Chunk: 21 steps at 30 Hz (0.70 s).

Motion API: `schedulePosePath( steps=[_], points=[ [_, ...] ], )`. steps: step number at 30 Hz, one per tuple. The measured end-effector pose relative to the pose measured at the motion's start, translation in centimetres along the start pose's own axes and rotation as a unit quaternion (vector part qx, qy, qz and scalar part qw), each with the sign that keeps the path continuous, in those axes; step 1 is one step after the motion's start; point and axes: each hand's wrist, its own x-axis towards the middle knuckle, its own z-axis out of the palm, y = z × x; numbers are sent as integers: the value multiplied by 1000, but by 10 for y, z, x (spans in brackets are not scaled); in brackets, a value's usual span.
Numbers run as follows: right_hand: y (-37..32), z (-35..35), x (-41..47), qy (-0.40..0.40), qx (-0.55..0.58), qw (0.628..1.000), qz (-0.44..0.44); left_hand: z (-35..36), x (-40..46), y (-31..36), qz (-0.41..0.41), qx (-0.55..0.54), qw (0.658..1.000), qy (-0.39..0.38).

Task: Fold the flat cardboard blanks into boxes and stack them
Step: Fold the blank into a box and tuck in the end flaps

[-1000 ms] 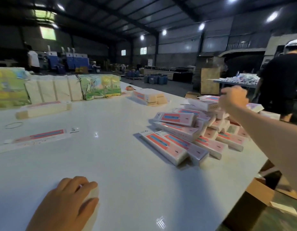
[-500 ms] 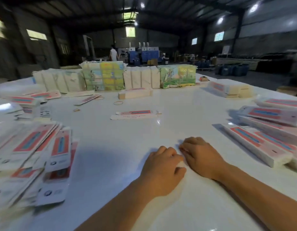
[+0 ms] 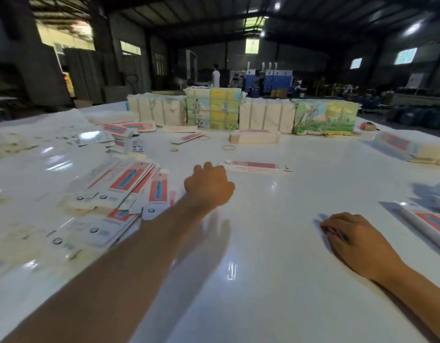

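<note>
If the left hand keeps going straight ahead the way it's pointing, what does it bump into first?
Probably the single flat box blank lying alone on the white table. The left hand reaches forward with its knuckles close to that blank's near end; depth is hard to judge, so it may pass just beside it.

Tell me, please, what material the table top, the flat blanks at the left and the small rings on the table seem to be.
Table top: smooth, glossy white, perhaps laminate or coated board; it mirrors the ceiling lights.
Flat blanks: thin printed cardboard, slightly shiny; they lie fanned in overlapping sheets.
Small rings: probably rubber bands; thin tan loops lying flat.
</note>
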Motion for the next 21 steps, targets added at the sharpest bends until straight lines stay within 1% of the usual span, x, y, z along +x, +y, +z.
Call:
schedulePosePath(
  steps=[2,3,6,9,11,13,15,18,21],
  points=[
    [-1,0,0,2,9,1000,1,-12,14,-42,-56,83,995,-8],
    [-1,0,0,1,7,1000,4,-14,17,-62,-72,117,990,-19],
    [0,-1,0,-4,-3,1000,6,-9,13,-99,-80,209,974,-46],
    [-1,-2,1,-9,-9,1000,2,-1,12,-104,-67,252,965,-25],
    [-1,-2,0,-9,-8,1000,5,-2,17,-101,-56,261,963,-24],
    [-1,-1,-1,-2,1,1000,10,-8,21,-96,-55,256,964,-43],
    [-1,-1,-1,2,0,1000,12,-14,21,-88,-52,262,963,-44],
    [1,1,-1,2,1,1000,7,-23,10,-58,-26,265,964,-10],
    [2,3,0,20,10,1000,0,-23,-15,-9,48,207,976,46]
  ],
)
